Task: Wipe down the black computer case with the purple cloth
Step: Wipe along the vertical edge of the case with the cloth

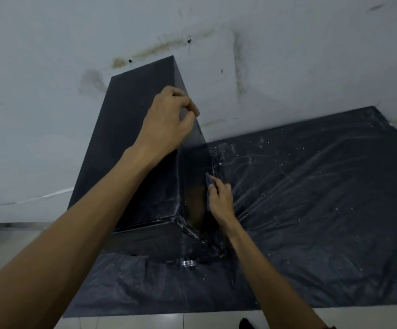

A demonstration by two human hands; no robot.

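- black computer case [131, 138] stands on plastic sheet [311, 198], left edge.
- left hand [169, 119]: fingers curled over its top edge, probably steadying.
- right hand [220, 200]: fingers grip purple cloth [209, 184], pressed on side panel.

Most of purple cloth [208, 182] hidden in right hand [221, 201] grip — colour unclear; black sheet [311, 210] cut off at right edge.

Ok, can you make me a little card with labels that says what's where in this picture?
thing: black computer case, standing upright
under it: black plastic sheet on the floor
steadying: left hand grips the case's top edge
wiping: right hand holds the purple cloth against the case's side
behind: stained wall
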